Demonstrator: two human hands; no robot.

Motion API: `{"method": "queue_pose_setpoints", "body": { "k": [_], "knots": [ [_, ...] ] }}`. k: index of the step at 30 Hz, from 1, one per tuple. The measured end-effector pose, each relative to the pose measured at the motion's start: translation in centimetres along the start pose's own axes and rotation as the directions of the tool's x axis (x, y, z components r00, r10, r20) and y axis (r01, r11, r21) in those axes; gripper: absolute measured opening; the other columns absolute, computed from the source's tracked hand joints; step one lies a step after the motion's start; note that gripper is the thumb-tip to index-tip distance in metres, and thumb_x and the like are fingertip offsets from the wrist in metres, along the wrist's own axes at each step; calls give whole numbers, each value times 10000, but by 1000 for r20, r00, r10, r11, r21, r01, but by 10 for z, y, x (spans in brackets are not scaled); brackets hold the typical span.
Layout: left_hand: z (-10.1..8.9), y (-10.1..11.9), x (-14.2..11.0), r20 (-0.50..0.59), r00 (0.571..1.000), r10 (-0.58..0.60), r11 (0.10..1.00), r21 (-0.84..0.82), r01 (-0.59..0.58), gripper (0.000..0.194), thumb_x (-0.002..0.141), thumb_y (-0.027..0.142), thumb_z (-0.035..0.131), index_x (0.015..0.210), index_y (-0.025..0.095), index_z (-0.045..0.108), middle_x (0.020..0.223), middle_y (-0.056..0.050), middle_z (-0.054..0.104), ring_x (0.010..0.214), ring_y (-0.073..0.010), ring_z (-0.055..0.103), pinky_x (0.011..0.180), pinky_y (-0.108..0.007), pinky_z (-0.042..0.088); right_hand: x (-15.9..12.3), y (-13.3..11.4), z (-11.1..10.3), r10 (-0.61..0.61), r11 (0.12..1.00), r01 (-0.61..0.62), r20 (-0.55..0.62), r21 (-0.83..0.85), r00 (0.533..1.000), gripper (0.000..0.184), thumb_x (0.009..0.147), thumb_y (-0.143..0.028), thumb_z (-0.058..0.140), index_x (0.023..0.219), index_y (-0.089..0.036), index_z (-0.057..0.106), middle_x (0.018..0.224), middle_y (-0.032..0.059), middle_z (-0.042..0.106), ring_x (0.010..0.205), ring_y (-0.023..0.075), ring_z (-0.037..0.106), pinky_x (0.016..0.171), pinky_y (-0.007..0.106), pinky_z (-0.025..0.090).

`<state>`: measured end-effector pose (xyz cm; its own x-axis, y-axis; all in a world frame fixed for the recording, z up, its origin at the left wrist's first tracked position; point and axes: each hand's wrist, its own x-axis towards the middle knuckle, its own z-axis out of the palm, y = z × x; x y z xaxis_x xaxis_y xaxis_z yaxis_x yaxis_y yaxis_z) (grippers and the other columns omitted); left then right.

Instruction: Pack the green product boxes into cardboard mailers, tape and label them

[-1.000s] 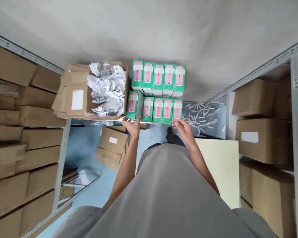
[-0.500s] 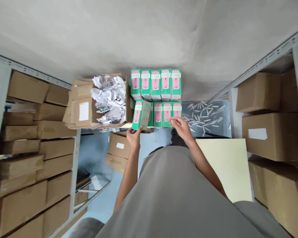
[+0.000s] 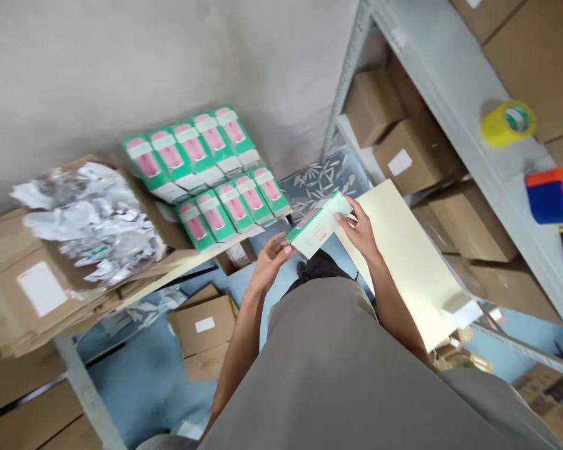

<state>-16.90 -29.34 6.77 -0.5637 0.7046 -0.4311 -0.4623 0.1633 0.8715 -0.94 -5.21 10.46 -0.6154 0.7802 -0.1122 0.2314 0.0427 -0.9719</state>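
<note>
Between my two hands a green and white product box [image 3: 319, 229] is held on its side, its white face with a small red mark turned up towards me. My left hand [image 3: 271, 261] grips the near left end, thumb and fingers around its edge. At the other end my right hand [image 3: 359, 229] has its fingers closed on the corner. Two rows of similar green boxes with pink pictures [image 3: 234, 200] stand on the shelf to the left, against the wall.
An opened carton [image 3: 145, 215] of crumpled plastic and paper stands at the left. A pale yellow tabletop [image 3: 403, 250] lies to the right. Beyond it a metal shelf [image 3: 469, 119] holds cartons, yellow tape [image 3: 509, 123] and an orange-blue object [image 3: 551, 195]. White strips [image 3: 319, 178] are scattered behind.
My view has swung right. The green box has come away from the front row and now lies between both hands; my right hand has taken hold of its far end.
</note>
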Motion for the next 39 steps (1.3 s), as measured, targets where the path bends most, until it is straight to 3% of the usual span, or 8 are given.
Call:
{"method": "queue_pose_setpoints", "body": {
  "k": [7, 12, 20, 27, 31, 34, 37, 39],
  "knots": [
    [70, 1, 2, 270, 955, 119, 985, 92, -149, 876, 784, 602, 1015, 1541, 335, 664, 1483, -139, 718, 1030, -247, 785, 843, -410, 710, -88, 52, -79, 186, 979, -200, -271, -24, 944, 953, 880, -882, 767, 1564, -231, 643, 1424, 153, 769, 1231, 320, 759, 1142, 574, 646],
    [126, 7, 13, 318, 918, 237, 954, 103, -282, 679, 798, 627, 988, 1330, 273, 761, 1466, -128, 738, 1377, -331, 706, 1119, -463, 639, -134, 64, -92, 246, 969, -233, -270, 77, 931, 880, 841, -845, 828, 1494, -282, 651, 1578, 151, 676, 1203, 295, 767, 1009, 493, 700],
    [247, 4, 60, 429, 867, 252, 908, 206, -366, 484, 923, 690, 832, 1044, 227, 760, 1085, -61, 772, 1033, -233, 702, 922, -328, 561, -176, 81, -97, 317, 941, -337, -391, 19, 864, 1002, 727, -651, 962, 1573, -286, 569, 1364, 128, 788, 922, 245, 766, 833, 421, 687],
    [344, -15, 76, 490, 842, 226, 891, 246, -382, 597, 949, 806, 746, 1056, 219, 766, 1083, -62, 774, 1035, -231, 679, 915, -319, 530, -187, 79, -147, 294, 917, -394, -558, -65, 776, 957, 780, -634, 937, 1591, -320, 539, 1251, 106, 821, 877, 274, 796, 924, 483, 674],
    [372, -23, 78, 540, 829, 149, 862, 339, -376, 643, 955, 845, 721, 1121, 229, 800, 1143, -86, 781, 973, -228, 685, 841, -319, 544, -191, 86, -190, 389, 919, -319, -400, 232, 830, 951, 784, -682, 910, 1588, -318, 559, 1112, 33, 815, 722, 199, 767, 739, 372, 680],
    [380, -33, 89, 491, 868, 78, 862, 404, -306, 681, 953, 871, 701, 1094, 214, 806, 1196, -119, 774, 1063, -258, 721, 918, -359, 588, -198, 95, -215, 439, 790, -309, -137, 529, 888, 922, 781, -745, 900, 1526, -284, 614, 986, 3, 817, 641, 194, 771, 631, 336, 667],
    [384, -43, 102, 471, 882, -15, 911, 369, -181, 693, 962, 880, 671, 1053, 206, 800, 1158, -134, 788, 1195, -310, 746, 1030, -433, 614, -205, 102, -226, 412, 647, -325, 42, 689, 910, 769, 782, -824, 859, 1276, -250, 725, 810, 1, 802, 588, 211, 752, 564, 328, 638],
    [387, -50, 106, 519, 846, -119, 938, 338, -76, 690, 959, 882, 647, 1037, 213, 797, 1114, -134, 806, 1197, -339, 772, 1025, -476, 635, -207, 106, -225, 416, 578, -349, 102, 737, 904, 698, 791, -905, 766, 1022, -247, 741, 672, 16, 754, 558, 226, 722, 525, 332, 616]
  ]
}}
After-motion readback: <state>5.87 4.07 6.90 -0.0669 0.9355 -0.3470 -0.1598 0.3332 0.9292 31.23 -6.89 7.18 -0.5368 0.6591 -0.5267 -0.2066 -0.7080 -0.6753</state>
